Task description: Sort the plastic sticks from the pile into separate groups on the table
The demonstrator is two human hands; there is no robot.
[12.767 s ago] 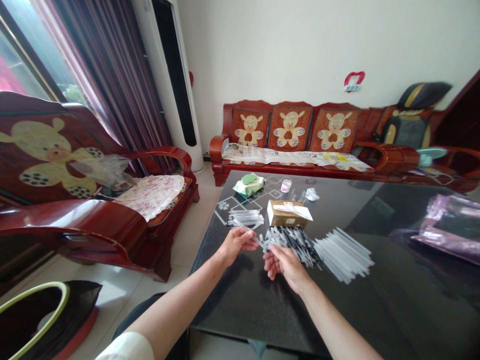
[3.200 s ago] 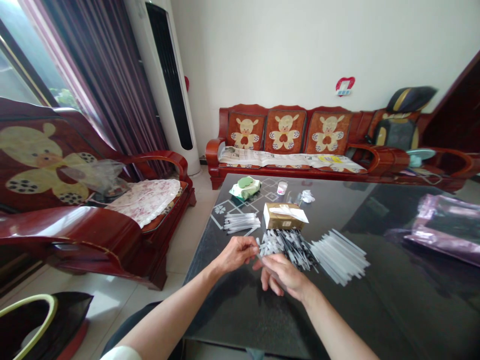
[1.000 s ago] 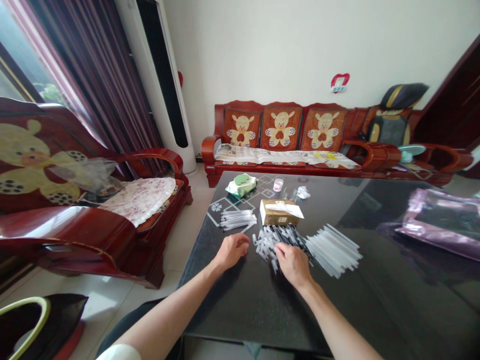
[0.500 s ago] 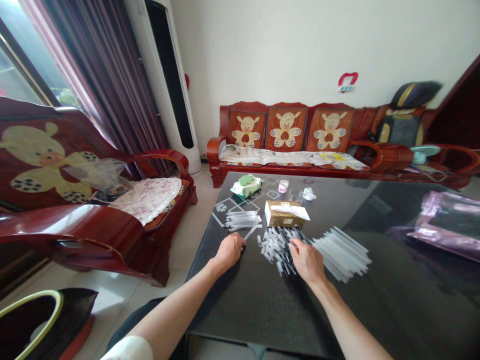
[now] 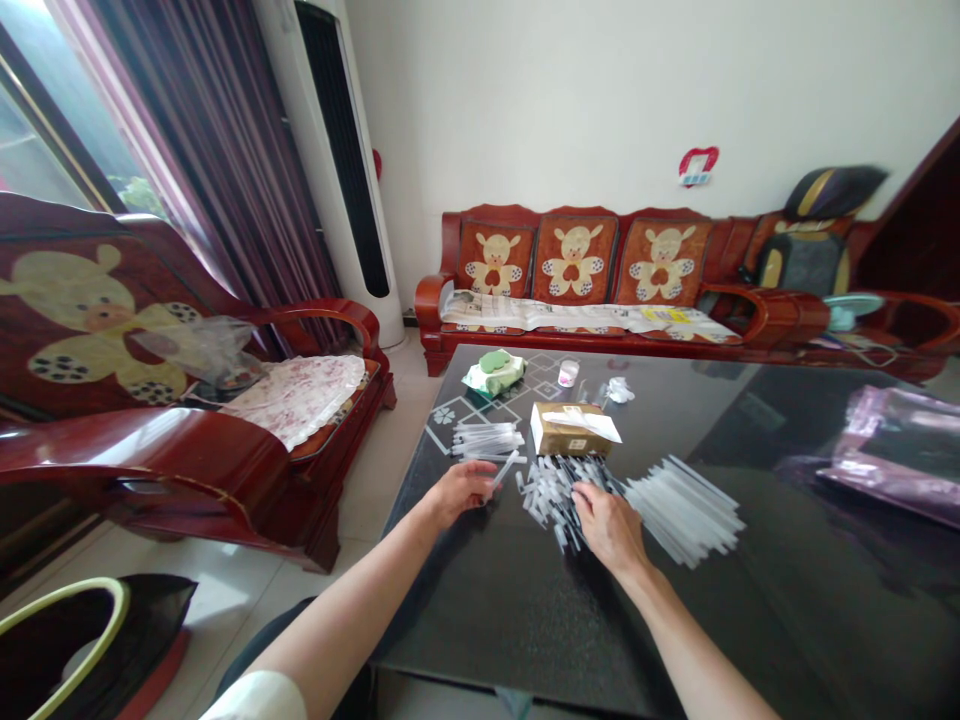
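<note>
My left hand (image 5: pixel 463 492) pinches a thin translucent plastic tube (image 5: pixel 505 468) between thumb and fingers, tilted up off the table. Just beyond it lies a stack of similar translucent tubes (image 5: pixel 487 440). My right hand (image 5: pixel 609 522) is closed at the right side of a loose pile of short pieces (image 5: pixel 553 492), black sticks with frosted whitish ends. Its fingertips touch the pile, and what they hold is too small to make out. Right of that hand, a wide bundle of long translucent tubes (image 5: pixel 686 510) is fanned out on the dark table.
Behind the pile stands a gold tissue box (image 5: pixel 576 430) on the glossy black table (image 5: pixel 555 620). Farther back are a green wipes pack (image 5: pixel 495 373), a small white cup (image 5: pixel 568 374) and crumpled tissue (image 5: pixel 619 390). A purple plastic package (image 5: pixel 892 445) lies at right.
My left hand has lifted the tube from the table and tilted it upward, its fingers opening out somewhat. My right hand has shifted slightly left over the pile.
</note>
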